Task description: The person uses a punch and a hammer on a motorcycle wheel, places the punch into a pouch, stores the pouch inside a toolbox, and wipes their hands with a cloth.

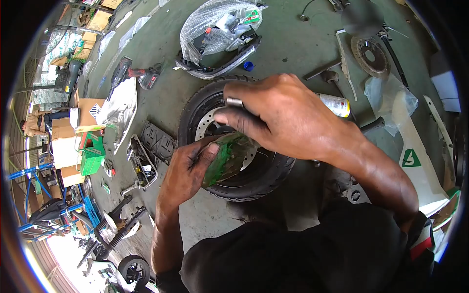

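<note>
My left hand (188, 168) is closed around a clear plastic container (225, 161) smeared inside with green, grease-like stuff. Above the container's upper end is my right hand (283, 112), its fingers curled and darkened with grime, a ring on one of them. Whatever its fingertips may hold is hidden. Below both hands a wheel (264, 183) with a black tyre lies flat on the floor. Part of its perforated brake disc (202, 126) shows beside my hands, while its hub is mostly covered.
Bubble-wrapped parts (205, 36) lie beyond the wheel, near a blue cap (249, 66). Cordless power tools (146, 75) are at the left. A spray can (336, 105), a loose brake disc (370, 56) and a white panel (415, 151) lie right. Boxes (66, 146) stand far left.
</note>
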`<state>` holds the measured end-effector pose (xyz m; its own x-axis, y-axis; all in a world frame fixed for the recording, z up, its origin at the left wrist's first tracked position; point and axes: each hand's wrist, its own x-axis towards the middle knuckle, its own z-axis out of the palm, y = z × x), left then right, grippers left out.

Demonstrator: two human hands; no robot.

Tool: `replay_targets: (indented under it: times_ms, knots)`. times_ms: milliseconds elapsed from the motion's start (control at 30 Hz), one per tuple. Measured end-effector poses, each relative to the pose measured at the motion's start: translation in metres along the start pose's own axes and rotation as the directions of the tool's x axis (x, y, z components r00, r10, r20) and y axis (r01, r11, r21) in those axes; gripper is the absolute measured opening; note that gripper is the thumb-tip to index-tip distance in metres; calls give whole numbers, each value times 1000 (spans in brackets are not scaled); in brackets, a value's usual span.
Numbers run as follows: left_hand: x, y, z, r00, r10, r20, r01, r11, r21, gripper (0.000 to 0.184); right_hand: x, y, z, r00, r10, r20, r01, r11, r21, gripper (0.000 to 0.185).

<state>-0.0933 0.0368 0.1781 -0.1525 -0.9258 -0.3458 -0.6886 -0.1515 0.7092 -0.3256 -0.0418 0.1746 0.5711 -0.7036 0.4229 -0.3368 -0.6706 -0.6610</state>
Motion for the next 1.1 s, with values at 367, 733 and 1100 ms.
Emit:
replay_targets:
  times_ms: [367, 733, 1100]
  knots:
    - [9, -5, 4, 999, -33, -38, 27, 990, -141, 42, -27, 13, -6, 989, -145, -38, 150, 973, 176, 28]
    - [4, 0, 0, 991, -14, 135, 37, 984, -175, 45, -39, 14, -9, 990, -133, 45, 119, 966, 231, 26]
    - [-9, -27, -2, 988, 82, 129, -69, 993, -97, 37, -44, 19, -9, 994, -100, 35, 81, 929, 362, 27]
